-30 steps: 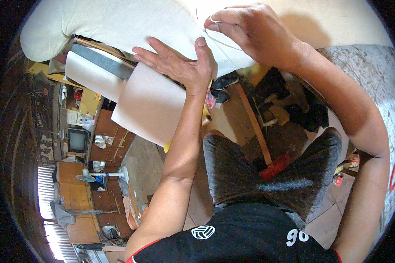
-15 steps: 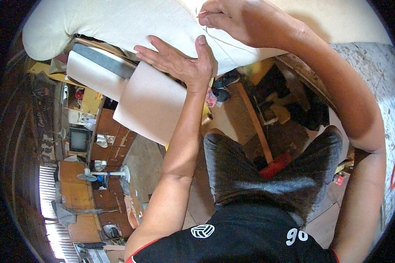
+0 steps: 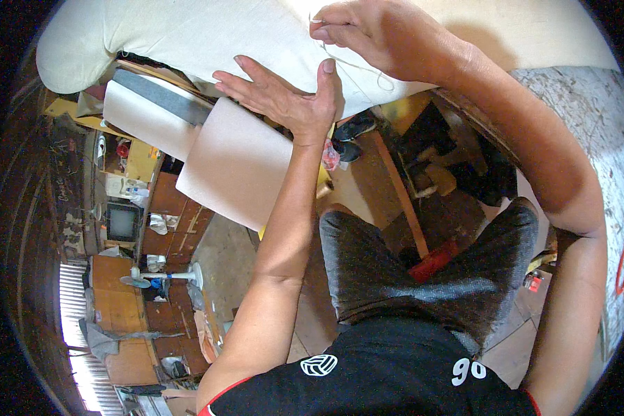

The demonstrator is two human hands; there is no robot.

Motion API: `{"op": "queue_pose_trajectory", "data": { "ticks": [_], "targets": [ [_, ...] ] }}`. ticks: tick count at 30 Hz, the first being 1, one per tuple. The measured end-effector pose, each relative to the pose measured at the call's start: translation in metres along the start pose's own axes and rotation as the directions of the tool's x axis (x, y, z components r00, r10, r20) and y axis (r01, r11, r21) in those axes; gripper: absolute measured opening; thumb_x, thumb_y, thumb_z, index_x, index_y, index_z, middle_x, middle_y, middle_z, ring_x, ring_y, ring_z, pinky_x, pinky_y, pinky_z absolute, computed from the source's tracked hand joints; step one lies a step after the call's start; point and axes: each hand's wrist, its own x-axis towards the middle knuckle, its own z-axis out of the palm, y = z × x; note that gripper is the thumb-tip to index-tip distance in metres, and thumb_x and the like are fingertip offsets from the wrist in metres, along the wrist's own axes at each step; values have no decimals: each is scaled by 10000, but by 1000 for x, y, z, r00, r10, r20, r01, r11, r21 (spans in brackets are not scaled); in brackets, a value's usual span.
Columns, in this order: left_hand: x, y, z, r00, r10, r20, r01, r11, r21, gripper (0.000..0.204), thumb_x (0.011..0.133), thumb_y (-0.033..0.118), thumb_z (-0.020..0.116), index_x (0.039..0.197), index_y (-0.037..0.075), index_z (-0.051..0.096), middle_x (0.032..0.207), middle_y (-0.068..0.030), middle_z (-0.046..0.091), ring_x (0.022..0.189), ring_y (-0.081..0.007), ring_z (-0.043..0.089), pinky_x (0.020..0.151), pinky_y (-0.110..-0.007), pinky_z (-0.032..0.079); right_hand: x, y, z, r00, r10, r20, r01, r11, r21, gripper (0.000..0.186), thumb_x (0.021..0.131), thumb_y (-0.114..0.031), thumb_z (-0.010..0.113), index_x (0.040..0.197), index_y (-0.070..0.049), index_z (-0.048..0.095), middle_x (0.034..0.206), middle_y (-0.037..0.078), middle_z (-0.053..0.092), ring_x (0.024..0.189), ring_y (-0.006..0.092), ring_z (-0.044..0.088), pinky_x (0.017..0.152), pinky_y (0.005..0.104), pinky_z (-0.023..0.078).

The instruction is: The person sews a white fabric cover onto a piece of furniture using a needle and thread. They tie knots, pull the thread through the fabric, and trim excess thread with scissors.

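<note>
A large padded piece covered in cream fabric spans the top of the view. My left hand lies against its near edge, fingers spread and thumb pointing up, holding nothing. Just right of it, my right hand is closed in a pinch over the same fabric. A thin sliver that looks like a needle shows at its fingertips, mostly hidden by them. Pale thread runs from below the pinch across the fabric and ends in a small loop.
Two pale foam-like panels lean below my left hand. A mottled grey surface lies under my right arm. Dark shoes, a wooden bar and dark scraps are below. A white fan stands at left by wooden cabinets.
My right hand has shifted slightly, and the thread below it now curls into a loose loop. My left hand stays spread in nearly the same place, its thumb a little further right.
</note>
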Motion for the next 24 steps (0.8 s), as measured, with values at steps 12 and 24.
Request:
{"op": "queue_pose_trajectory", "data": {
  "ticks": [12, 24],
  "targets": [
    [-2, 0, 3, 1000, -14, -4, 14, 1000, -8, 1176, 776, 682, 684, 1615, 89, 111, 1616, -345, -23, 1484, -552, -41, 1138, -710, 35, -3, -18, -16, 965, 260, 22, -248, 890, 382, 180, 990, -127, 571, 946, 30, 649, 681, 149, 658, 584, 234, 667, 538, 349, 543],
    [-2, 1, -2, 999, -25, 31, 26, 999, -43, 1225, 748, 702, 699, 1619, 106, 76, 1612, -347, -65, 1484, -546, -68, 1130, -721, 39, 16, -9, -31, 859, -143, 492, 414, 759, -502, 315, 1005, -238, 565, 1184, 12, 636, 1043, 100, 658, 813, 153, 596, 728, 295, 491]
  ]
}}
